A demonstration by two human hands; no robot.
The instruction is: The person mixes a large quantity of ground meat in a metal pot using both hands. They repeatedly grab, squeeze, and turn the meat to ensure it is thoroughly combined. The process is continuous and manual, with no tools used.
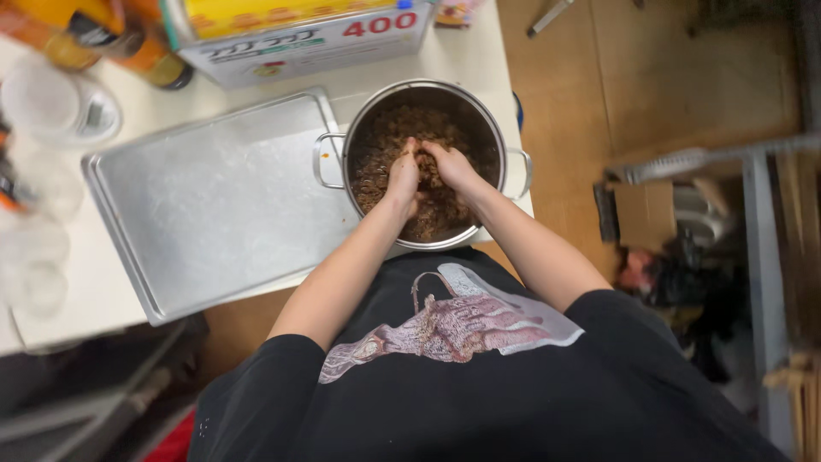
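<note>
Both hands plunge into one steel pot (425, 94) of brown, crumbly mix (385, 145), set at the table's (77, 299) edge right in front of the person, likely so both arms can reach in. The left hand (404, 175) and right hand (451, 167) meet at the pot's centre, fingers curled down into the mix and seemingly gripping clumps of it; how tightly they close cannot be told. At the pot's 9 o'clock, touching its handle, lies one bare metal tray (214, 205). At 12 o'clock stands one large printed tin (299, 34). At 10 o'clock, two amber bottles (103, 38) lie blurred.
</note>
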